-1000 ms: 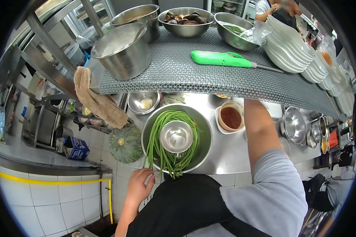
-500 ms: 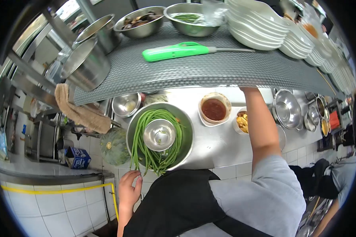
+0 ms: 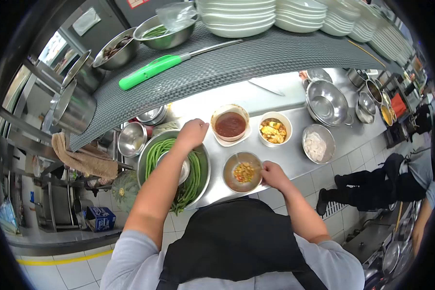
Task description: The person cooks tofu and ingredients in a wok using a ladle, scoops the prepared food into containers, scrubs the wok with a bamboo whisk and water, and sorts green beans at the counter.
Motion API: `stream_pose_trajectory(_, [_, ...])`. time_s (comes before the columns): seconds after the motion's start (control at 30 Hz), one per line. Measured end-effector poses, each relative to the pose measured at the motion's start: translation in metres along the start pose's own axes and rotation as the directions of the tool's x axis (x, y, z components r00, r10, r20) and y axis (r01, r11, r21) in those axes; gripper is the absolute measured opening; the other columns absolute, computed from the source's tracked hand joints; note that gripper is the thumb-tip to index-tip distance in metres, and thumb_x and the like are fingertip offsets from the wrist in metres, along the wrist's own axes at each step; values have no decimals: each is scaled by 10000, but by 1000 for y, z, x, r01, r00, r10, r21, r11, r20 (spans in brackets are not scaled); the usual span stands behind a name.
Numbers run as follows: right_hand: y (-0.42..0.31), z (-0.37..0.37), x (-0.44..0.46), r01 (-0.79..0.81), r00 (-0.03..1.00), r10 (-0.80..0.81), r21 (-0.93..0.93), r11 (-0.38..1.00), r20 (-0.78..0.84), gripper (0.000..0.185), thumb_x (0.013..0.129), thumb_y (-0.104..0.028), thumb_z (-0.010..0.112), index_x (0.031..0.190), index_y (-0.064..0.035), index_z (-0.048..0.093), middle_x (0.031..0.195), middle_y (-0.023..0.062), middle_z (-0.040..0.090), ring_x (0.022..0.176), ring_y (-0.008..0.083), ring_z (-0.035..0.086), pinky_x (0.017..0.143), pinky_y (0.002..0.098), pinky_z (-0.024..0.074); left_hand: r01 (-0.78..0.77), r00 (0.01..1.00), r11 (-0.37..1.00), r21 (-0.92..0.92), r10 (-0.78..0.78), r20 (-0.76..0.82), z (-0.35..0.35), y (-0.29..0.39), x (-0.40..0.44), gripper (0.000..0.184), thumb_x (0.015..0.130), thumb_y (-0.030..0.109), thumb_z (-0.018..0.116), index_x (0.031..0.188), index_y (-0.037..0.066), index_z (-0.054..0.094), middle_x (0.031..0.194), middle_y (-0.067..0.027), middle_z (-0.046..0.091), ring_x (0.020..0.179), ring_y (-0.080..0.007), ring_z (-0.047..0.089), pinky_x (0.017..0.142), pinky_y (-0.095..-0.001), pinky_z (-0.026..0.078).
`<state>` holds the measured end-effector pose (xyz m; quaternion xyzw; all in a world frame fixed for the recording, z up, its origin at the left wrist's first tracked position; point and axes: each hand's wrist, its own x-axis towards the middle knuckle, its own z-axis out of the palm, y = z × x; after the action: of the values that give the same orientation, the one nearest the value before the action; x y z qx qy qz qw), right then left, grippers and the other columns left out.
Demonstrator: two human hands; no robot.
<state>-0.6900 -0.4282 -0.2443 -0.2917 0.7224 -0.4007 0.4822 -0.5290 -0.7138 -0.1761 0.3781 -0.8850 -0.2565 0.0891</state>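
Note:
My right hand is closed on the rim of a metal bowl that holds chopped yellow and red bits. Above the large bowl of long green beans is my left hand, its fingers curled; whatever they hold, if anything, is too small to make out. A small metal bowl among the beans is partly hidden by my left forearm. Behind, a tub of dark red sauce stands beside a white tub of yellow pieces.
A bowl with pale food and a colander stand at the right. A knife lies behind the tubs. Overhead, the shelf bears a green lighter and stacked plates. Another person is far right.
My left hand has risen from the near edge of the bean bowl to above it. My right hand has come back from under the shelf and now holds the metal bowl. The view has shifted right.

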Motion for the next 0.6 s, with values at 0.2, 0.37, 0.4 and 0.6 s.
stream_pose_trajectory(0.2, [8,-4,-17,18,996,-4,161,987,-88,211,904,-207,608,862,-4,569,692,48,593,568,110,603,502,264,504,331,912,929,-167,-269,309,12,6,51,255,845,202,566,811,-47,610,745,-124,657,633,-192,648,611,-313,539])
stream_pose_trajectory(0.37, [23,-31,-24,16,988,-3,76,997,-157,218,902,-215,610,918,2,601,700,32,607,546,102,583,499,253,490,274,948,915,-298,-205,242,22,-6,48,271,824,202,542,783,-54,618,694,-149,656,620,-192,669,597,-301,503])
stream_pose_trajectory(0.4, [18,-34,-23,5,991,15,147,989,-136,226,909,-218,598,938,6,600,739,46,622,571,115,595,521,261,502,269,953,916,-299,-208,218,21,-5,46,251,822,185,545,779,-53,613,695,-144,653,615,-188,666,593,-300,503])
stream_pose_trajectory(0.6, [3,-30,23,70,983,50,605,793,-179,282,946,-227,531,1041,36,562,910,119,646,698,182,634,619,297,541,324,946,777,-539,-266,185,-4,10,33,181,829,110,529,819,-63,583,789,-128,633,647,-178,639,625,-259,542])
